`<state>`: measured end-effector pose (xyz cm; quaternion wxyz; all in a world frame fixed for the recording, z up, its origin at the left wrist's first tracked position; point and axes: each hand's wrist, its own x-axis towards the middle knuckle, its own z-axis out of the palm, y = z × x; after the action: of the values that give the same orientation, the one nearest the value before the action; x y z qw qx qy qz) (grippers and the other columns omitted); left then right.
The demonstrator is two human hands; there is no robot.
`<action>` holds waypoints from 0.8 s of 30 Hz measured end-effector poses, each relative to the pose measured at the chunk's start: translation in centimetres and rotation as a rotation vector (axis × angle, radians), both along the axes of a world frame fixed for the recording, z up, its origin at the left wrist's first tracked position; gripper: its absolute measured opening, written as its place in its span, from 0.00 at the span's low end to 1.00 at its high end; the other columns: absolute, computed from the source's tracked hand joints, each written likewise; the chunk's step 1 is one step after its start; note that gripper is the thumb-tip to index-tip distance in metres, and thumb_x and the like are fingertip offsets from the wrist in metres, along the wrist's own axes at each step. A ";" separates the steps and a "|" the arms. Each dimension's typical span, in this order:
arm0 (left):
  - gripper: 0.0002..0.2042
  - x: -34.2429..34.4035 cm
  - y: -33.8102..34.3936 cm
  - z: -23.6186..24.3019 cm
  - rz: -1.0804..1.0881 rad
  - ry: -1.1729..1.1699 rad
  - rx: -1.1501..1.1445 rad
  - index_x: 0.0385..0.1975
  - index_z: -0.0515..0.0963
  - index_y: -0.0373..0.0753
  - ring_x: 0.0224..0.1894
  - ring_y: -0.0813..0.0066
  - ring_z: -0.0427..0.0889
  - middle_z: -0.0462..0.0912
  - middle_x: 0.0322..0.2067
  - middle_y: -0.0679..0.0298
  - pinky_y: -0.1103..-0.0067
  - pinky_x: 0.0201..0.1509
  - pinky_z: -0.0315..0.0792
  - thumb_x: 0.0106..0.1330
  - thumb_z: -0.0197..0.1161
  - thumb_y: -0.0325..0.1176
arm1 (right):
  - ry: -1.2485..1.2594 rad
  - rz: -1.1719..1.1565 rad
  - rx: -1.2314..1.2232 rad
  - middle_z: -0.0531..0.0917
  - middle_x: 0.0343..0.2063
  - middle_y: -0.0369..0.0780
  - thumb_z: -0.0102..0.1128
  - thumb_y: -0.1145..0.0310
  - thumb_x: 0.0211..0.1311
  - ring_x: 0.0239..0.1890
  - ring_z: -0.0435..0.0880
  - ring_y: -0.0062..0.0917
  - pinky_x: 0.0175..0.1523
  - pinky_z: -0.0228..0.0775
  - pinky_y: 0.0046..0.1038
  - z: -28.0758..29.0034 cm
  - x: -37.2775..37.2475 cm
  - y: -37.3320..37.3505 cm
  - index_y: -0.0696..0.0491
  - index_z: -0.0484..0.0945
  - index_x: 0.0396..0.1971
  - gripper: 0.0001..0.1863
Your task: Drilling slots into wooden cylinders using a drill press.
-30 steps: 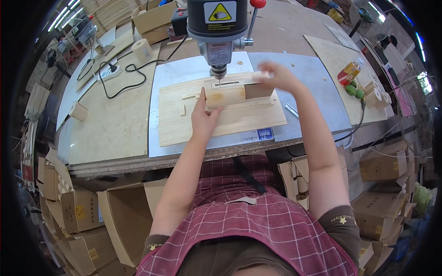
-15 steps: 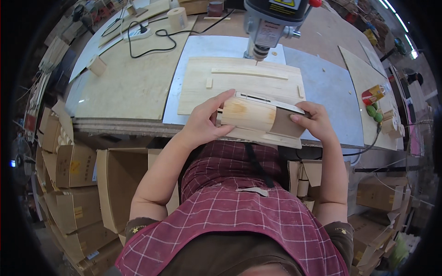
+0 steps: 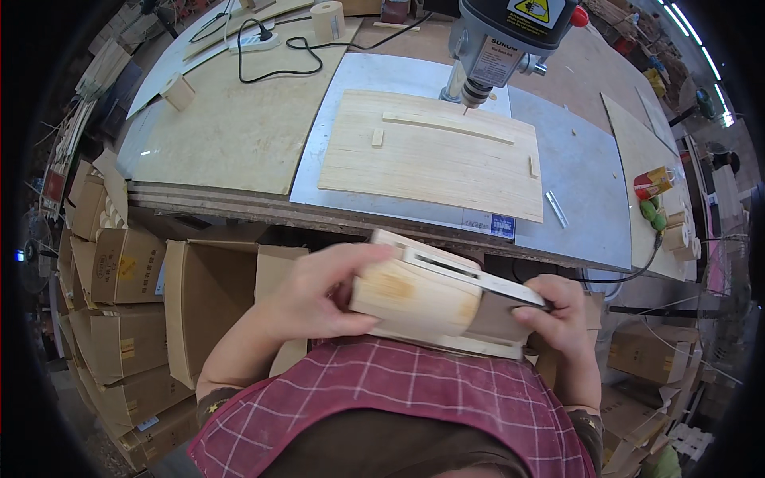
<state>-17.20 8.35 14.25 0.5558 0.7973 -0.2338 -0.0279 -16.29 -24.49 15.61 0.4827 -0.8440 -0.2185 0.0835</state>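
My left hand is closed on the left end of a pale wooden block with a curved face, a slotted pale strip along its top edge and a flat grey-brown section at the right. My right hand grips that grey-brown end, thumb on its face. The piece is held low in front of the apron, off the bench. Beyond it, a light wooden board with small wooden strips lies under the drill press, whose thin bit points down at the board's back edge.
On the bench are a power strip with cables, wooden cylinders, a metal bar, a drink container and green fruit. Cardboard boxes stand below on both sides.
Both hands have brought the wooden piece from under the drill down toward my body, past the bench's front edge. My right hand has closed on its right end.
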 end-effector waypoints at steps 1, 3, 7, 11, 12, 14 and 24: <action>0.32 -0.1 1.0 0.0 0.068 -0.051 -0.056 0.50 0.68 0.38 0.31 0.82 0.76 0.76 0.35 0.66 0.86 0.32 0.71 0.39 0.69 0.24 | -0.002 0.007 -0.002 0.73 0.16 0.36 0.66 0.69 0.42 0.19 0.70 0.18 0.24 0.58 0.19 0.1 -0.2 -1.5 0.58 0.76 0.23 0.10; 0.31 -1.0 3.5 0.1 0.400 0.021 -0.366 0.50 0.67 0.37 0.40 0.75 0.76 0.76 0.38 0.63 0.82 0.41 0.73 0.41 0.68 0.23 | 0.105 -0.206 0.051 0.73 0.16 0.36 0.66 0.71 0.40 0.19 0.70 0.18 0.24 0.57 0.19 0.1 -0.2 -5.7 0.59 0.76 0.22 0.10; 0.29 0.8 5.4 0.5 0.679 0.260 -0.377 0.50 0.67 0.34 0.36 0.77 0.77 0.76 0.37 0.61 0.82 0.36 0.74 0.44 0.66 0.25 | 0.028 -0.169 -0.145 0.73 0.17 0.36 0.66 0.73 0.38 0.21 0.70 0.18 0.25 0.58 0.19 0.9 -0.4 -6.5 0.60 0.75 0.23 0.11; 0.24 3.1 3.4 -1.9 0.632 0.610 -0.625 0.47 0.69 0.30 0.29 0.83 0.75 0.77 0.35 0.62 0.87 0.23 0.68 0.50 0.65 0.31 | -0.213 -0.073 -0.206 0.73 0.23 0.36 0.65 0.77 0.39 0.24 0.70 0.17 0.28 0.60 0.20 0.4 1.7 -3.1 0.60 0.75 0.27 0.12; 0.24 3.4 2.5 -1.8 0.633 0.612 -0.627 0.47 0.69 0.30 0.29 0.83 0.75 0.77 0.35 0.62 0.87 0.23 0.68 0.50 0.65 0.31 | -0.206 -0.114 -0.108 0.74 0.24 0.36 0.65 0.78 0.39 0.25 0.70 0.18 0.28 0.60 0.19 0.1 2.1 -2.8 0.60 0.75 0.28 0.12; 0.24 3.7 1.2 -1.5 0.634 0.587 -0.638 0.46 0.70 0.28 0.24 0.86 0.73 0.77 0.32 0.64 0.90 0.17 0.63 0.50 0.66 0.33 | -0.231 -0.134 -0.008 0.74 0.28 0.36 0.64 0.80 0.39 0.27 0.71 0.18 0.31 0.62 0.17 -0.4 3.0 -2.5 0.58 0.76 0.30 0.13; 0.24 4.6 -1.3 -1.6 0.579 0.485 -0.548 0.46 0.69 0.28 0.17 0.90 0.67 0.75 0.23 0.68 0.90 0.14 0.57 0.54 0.65 0.38 | -0.130 -0.205 0.200 0.75 0.27 0.36 0.64 0.81 0.38 0.32 0.72 0.20 0.39 0.63 0.20 -2.1 5.2 -0.1 0.59 0.77 0.29 0.13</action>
<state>-12.58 7.04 12.64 0.7694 0.6241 0.1361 0.0053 -11.04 -24.64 13.50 0.5551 -0.8133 -0.1690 -0.0431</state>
